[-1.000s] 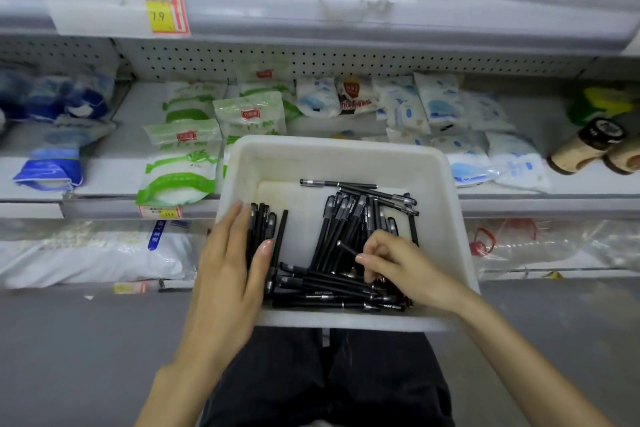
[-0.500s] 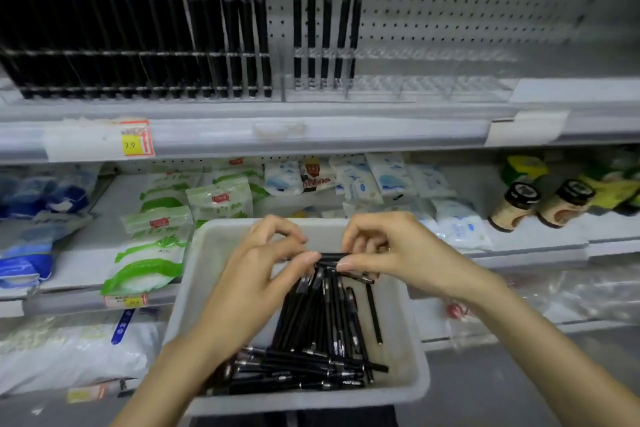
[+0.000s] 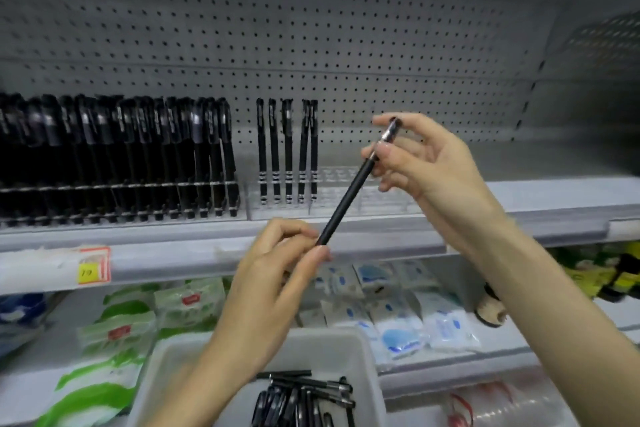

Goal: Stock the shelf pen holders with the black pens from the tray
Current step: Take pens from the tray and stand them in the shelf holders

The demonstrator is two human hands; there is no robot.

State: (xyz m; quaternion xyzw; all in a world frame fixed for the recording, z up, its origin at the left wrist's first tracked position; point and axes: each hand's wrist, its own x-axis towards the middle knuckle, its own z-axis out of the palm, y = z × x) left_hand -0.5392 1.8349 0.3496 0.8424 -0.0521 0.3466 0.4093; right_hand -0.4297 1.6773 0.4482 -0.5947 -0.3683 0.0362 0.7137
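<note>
One black pen (image 3: 349, 191) is held aslant before the shelf (image 3: 173, 253), its lower end pinched by curled fingers of the left hand (image 3: 273, 270) and its upper end nipped by fingertips of the right hand (image 3: 426, 166). If it is entered tilted, the clear pen holder (image 3: 325, 180) could be missed and the standing pens (image 3: 287, 149) knocked.

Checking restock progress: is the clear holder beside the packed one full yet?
No, mostly empty: the clear holder has five upright pens at its left end; other slots look bare.
</note>
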